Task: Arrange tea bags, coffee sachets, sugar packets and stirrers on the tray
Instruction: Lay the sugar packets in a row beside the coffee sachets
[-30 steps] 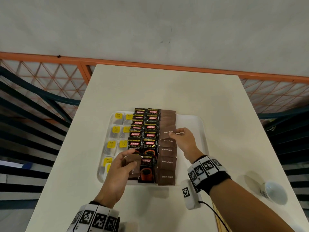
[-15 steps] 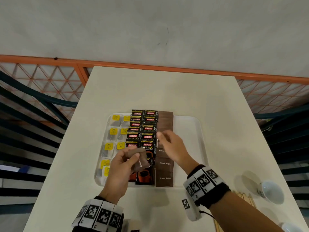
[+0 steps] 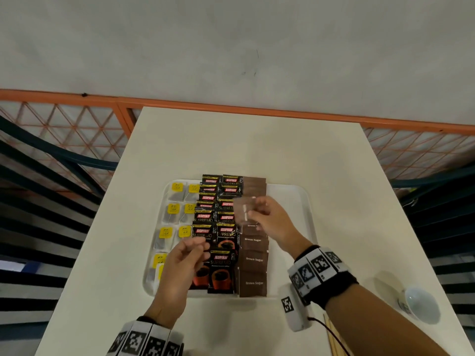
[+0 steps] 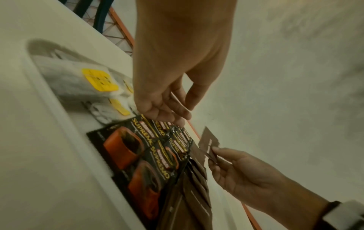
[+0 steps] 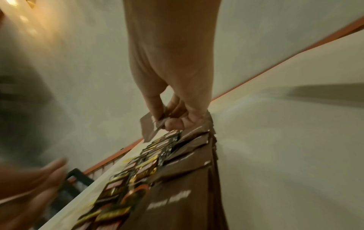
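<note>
Right hand [image 3: 272,222]: a brown paper sugar packet [image 3: 245,210] is pinched above the white plastic tray [image 3: 290,199].
Left hand [image 3: 180,268]: nothing is held; fingers are loosely curled.

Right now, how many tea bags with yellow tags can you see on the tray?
8 tea bags: three pairs down the left of the tray, two more overlapping at the near corner. The left hand may hide others.

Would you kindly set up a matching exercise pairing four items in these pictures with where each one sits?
Items:
1. tea bags
2. coffee sachets
3. loose sugar packet
4. white cup

Places:
A. on the table, right of the tray
B. tray's middle columns
C. pinched in the right hand
D. tray's left side

Pairs: 1-D, 2-B, 3-C, 4-A
</note>
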A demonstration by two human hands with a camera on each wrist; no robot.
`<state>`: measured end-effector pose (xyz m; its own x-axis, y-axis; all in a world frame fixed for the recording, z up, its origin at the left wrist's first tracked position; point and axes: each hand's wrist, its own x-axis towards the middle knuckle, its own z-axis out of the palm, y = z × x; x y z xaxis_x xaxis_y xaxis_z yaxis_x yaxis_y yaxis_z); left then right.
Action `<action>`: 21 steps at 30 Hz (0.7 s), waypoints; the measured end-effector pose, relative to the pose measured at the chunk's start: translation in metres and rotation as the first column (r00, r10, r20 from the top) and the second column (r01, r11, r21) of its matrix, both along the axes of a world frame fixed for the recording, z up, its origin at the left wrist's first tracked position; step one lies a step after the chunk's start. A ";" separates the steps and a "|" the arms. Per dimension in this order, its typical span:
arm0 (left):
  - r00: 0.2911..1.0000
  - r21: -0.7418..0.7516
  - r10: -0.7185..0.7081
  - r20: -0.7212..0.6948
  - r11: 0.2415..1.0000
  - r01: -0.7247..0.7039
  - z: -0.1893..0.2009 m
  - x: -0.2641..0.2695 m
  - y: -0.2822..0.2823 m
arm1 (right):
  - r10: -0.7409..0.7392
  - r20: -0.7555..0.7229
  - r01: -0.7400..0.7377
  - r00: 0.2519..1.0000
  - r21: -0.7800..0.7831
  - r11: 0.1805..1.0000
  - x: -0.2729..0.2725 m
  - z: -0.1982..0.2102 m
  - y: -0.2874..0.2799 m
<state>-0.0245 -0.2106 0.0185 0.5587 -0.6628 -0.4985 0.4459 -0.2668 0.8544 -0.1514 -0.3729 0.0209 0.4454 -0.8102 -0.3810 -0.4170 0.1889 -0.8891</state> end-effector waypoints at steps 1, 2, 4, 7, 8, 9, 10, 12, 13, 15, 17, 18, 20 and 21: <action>1.000 0.000 -0.011 0.005 1.000 0.011 0.000 0.002 0.006 | -0.031 0.022 0.031 0.999 0.014 0.999 0.000 0.002 -0.007; 1.000 -0.002 -0.025 0.015 1.000 0.025 -0.002 0.005 0.013 | -0.054 0.040 0.053 0.998 0.020 0.998 0.000 0.003 -0.013; 0.996 0.014 -0.058 0.061 0.998 0.057 -0.004 0.011 0.031 | -0.079 0.014 0.079 0.997 -0.028 0.996 0.002 0.001 -0.024; 0.988 0.054 -0.048 0.144 0.998 0.041 -0.012 0.025 0.063 | -0.157 -0.071 0.145 0.985 -0.152 0.978 0.005 -0.005 -0.036; 0.985 0.069 -0.032 0.167 0.997 0.021 -0.016 0.032 0.075 | -0.193 -0.072 0.180 0.978 -0.159 0.971 0.006 -0.008 -0.038; 0.981 0.093 -0.012 0.192 0.996 -0.006 -0.019 0.038 0.087 | -0.225 -0.069 0.212 0.972 -0.164 0.963 0.008 -0.011 -0.040; 0.976 0.119 0.013 0.217 0.992 -0.040 -0.023 0.044 0.099 | -0.253 -0.068 0.239 0.965 -0.163 0.957 0.009 -0.013 -0.042; 0.965 0.177 0.041 0.260 0.980 -0.089 -0.029 0.056 0.125 | -0.298 -0.062 0.289 0.953 -0.128 0.949 0.011 -0.019 -0.044; 0.961 0.200 0.046 0.272 0.974 -0.104 -0.031 0.061 0.135 | -0.319 -0.052 0.313 0.946 -0.100 0.945 0.012 -0.021 -0.044; 0.954 0.233 0.038 0.297 0.966 -0.111 -0.036 0.068 0.154 | -0.356 -0.047 0.353 0.933 -0.067 0.933 0.013 -0.026 -0.044; 0.937 0.251 0.013 0.348 0.962 -0.106 -0.039 0.068 0.166 | -0.368 -0.060 0.359 0.928 -0.123 0.925 0.013 -0.028 -0.043; 0.928 0.260 -0.008 0.373 0.961 -0.096 -0.042 0.067 0.171 | -0.358 -0.087 0.337 0.930 -0.186 0.923 0.012 -0.028 -0.041; 0.920 0.280 -0.049 0.389 0.958 -0.068 -0.039 0.061 0.172 | -0.325 -0.147 0.270 0.934 -0.303 0.914 0.009 -0.026 -0.037; 0.921 0.278 -0.065 0.385 0.959 -0.048 -0.035 0.057 0.169 | -0.314 -0.172 0.243 0.934 -0.340 0.909 0.008 -0.024 -0.035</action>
<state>0.0330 -0.0415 -0.0166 0.7394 -0.5353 -0.4083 0.0927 -0.5198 0.8492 -0.1438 -0.4082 -0.0033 0.1191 -0.9810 -0.1533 -0.5770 0.0572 -0.8147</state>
